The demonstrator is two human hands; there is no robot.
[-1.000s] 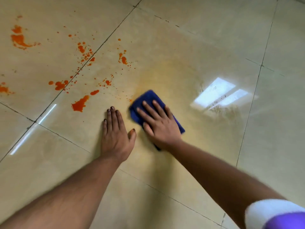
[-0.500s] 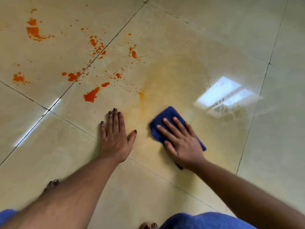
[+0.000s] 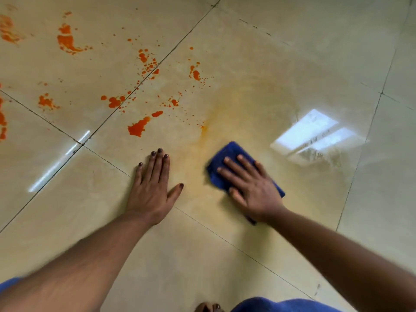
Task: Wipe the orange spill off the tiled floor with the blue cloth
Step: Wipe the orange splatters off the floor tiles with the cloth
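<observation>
My right hand [image 3: 252, 188] lies flat on the folded blue cloth [image 3: 229, 154], fingers straight, pressing it to the beige tiled floor [image 3: 247, 41]. My left hand [image 3: 153, 188] rests flat on the floor to the cloth's left, fingers together and thumb spread. Orange spill blotches [image 3: 138, 128] and many small drops spread over the tiles beyond and to the left of my left hand. A pale yellow smear [image 3: 225, 113] runs from above the cloth toward the far tiles.
More orange patches [image 3: 67, 41] lie at the far left, some cut by the frame edge. Dark grout lines cross the floor. A bright window reflection [image 3: 313, 134] shines right of the cloth. My toes [image 3: 208, 307] and blue clothing show at the bottom edge.
My right hand slid the cloth back toward me and to the right, away from the spill's edge, leaving a yellow smear. My left hand stayed planted on the floor.
</observation>
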